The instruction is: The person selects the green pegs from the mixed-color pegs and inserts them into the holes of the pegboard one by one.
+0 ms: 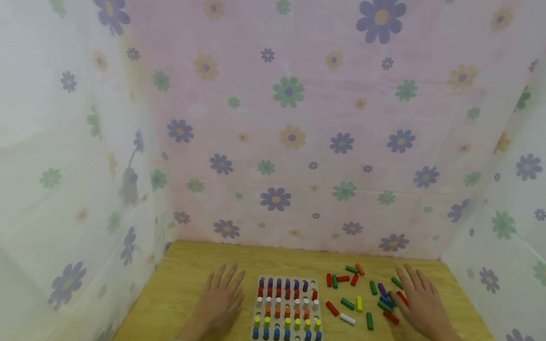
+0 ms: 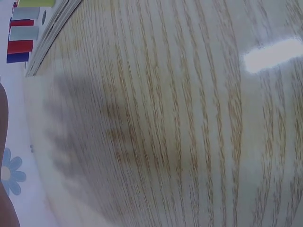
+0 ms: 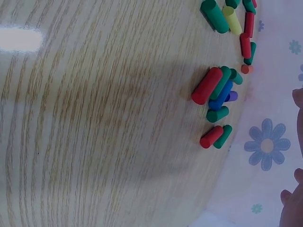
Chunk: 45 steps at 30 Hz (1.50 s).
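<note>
The right hand point(image 1: 422, 303) lies flat on the wooden surface point(image 1: 189, 286), fingers straight and slightly spread, holding nothing — its fingertips touch or sit just beside the nearest of the loose pegs point(image 1: 384, 304), a small cluster of red, green, blue and purple cylinders lying on their sides. In the right wrist view that same cluster point(image 3: 215, 90) shows packed tightly together, with more pegs farther off. The scattered pegs spread leftward from the hand toward the peg board point(image 1: 288, 311), which sits between both hands and carries upright pegs in rows by colour — purple, red, white, orange, yellow, blue. The left hand point(image 1: 220, 300) rests palm down, fingers extended and empty, just left of the board. Flowered cloth point(image 1: 284, 139) walls in the surface.
</note>
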{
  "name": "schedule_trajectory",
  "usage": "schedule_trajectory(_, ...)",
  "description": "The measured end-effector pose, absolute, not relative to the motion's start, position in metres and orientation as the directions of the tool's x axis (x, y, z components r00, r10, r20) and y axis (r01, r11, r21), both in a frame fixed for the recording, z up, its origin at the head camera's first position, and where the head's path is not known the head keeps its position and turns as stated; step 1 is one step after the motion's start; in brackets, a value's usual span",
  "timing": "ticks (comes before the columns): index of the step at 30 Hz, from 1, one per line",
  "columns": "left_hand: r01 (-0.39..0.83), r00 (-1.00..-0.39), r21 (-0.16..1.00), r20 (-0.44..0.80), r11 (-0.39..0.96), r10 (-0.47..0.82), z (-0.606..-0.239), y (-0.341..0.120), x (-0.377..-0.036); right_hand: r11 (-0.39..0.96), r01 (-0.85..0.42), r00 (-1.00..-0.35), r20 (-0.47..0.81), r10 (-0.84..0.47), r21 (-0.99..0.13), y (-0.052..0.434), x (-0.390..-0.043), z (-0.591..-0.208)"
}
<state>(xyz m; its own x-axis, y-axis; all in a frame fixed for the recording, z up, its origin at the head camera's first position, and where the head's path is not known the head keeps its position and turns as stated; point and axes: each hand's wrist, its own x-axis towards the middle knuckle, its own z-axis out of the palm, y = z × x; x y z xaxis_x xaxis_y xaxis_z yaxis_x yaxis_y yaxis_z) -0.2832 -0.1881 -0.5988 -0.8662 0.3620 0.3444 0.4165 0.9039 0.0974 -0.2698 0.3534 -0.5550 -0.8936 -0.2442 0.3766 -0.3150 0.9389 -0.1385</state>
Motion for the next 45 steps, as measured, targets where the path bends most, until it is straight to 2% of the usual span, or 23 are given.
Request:
schedule_trajectory(7,0.429,-0.867,0.121,0.333,0.895,0.37,-0.605,-0.185,-0.278,0.94,-0.31,-0.895,0.379,-0.237,-0.145,0.354,-0.265,-0.555)
schedule_trajectory(15,0.434,-0.871,0.169,0.332,0.885,0.363,-0.598,-0.181,-0.275,0.894,-0.323,-0.904,0.38,-0.195,-0.31,0.348,-0.264,-0.554)
schedule_trajectory(31,0.411,-0.906,0.277,0.233,0.868,0.355,-0.606,-0.173,-0.273,0.856,-0.231,-0.961,0.249,-0.125,-0.463,0.338,-0.251,-0.557)
schedule_trajectory(45,0.389,-0.92,0.391,0.21,0.834,0.331,-0.614,-0.168,-0.265,0.773,-0.177,-0.982,0.163,-0.096,-0.61,0.326,-0.245,-0.56)
